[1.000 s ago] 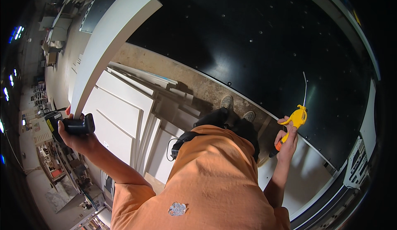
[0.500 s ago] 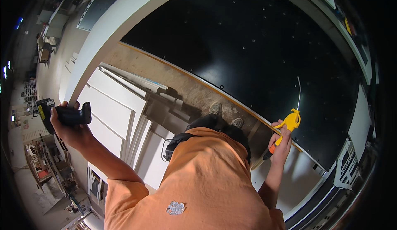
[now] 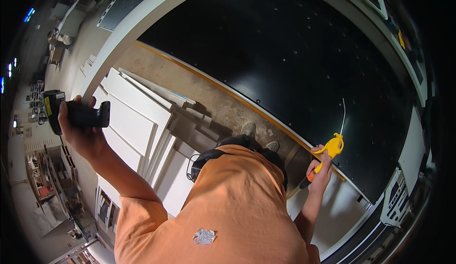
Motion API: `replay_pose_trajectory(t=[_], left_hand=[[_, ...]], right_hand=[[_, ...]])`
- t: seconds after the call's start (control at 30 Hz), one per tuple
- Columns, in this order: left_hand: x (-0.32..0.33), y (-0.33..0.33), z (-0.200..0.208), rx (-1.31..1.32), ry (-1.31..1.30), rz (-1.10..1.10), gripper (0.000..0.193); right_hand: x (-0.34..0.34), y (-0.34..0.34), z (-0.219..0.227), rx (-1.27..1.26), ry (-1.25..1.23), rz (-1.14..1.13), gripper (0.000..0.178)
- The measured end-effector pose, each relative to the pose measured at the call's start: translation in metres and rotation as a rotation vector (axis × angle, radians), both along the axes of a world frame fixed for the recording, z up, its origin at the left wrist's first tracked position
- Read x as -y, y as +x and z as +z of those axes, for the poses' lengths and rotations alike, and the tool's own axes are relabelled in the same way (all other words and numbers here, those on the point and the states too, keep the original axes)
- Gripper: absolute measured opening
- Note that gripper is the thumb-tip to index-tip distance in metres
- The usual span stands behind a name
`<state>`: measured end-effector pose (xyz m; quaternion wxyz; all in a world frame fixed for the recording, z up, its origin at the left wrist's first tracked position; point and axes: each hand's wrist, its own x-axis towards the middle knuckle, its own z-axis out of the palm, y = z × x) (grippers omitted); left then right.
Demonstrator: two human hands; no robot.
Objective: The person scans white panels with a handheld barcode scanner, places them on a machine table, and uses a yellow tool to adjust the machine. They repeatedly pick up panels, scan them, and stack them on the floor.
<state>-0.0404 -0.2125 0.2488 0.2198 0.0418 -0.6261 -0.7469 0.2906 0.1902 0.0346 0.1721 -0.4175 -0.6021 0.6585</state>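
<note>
The black perforated table [image 3: 294, 59] is filling the view from twelve to three o'clock, bare, with nothing laid on it. White panels [image 3: 137, 121] are leaning stacked at nine o'clock. The left hand [image 3: 78, 131] is closing fully round a black cordless tool [image 3: 71, 112]; the right hand [image 3: 320, 169] is clenching a yellow air blow gun [image 3: 330, 150], its nozzle pointing over the table edge.

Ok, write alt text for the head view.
Seen from above, a person in an orange shirt holds a black cordless tool in the left hand and a yellow air blow gun in the right hand, standing between stacked white panels and a large black table.
</note>
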Motion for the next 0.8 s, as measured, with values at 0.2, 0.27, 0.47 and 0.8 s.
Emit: replay_pose_trajectory(t=[0.2,0.27,0.47,0.8], left_hand=[[-0.007,0.001,0.001,-0.016,0.022,-0.005,0.038],[-0.012,0.002,0.002,-0.015,0.035,-0.017,0.037],[-0.029,0.009,0.004,0.029,0.089,-0.033,0.03],[-0.12,0.044,-0.087,0.261,0.166,-0.05,0.03]], right_hand=[[-0.001,0.001,0.0,0.0,0.018,-0.011,0.065],[-0.001,0.001,0.001,-0.005,0.019,-0.007,0.066],[-0.003,0.003,0.001,-0.013,0.008,0.02,0.062],[-0.006,0.001,0.005,0.012,-0.005,0.093,0.058]])
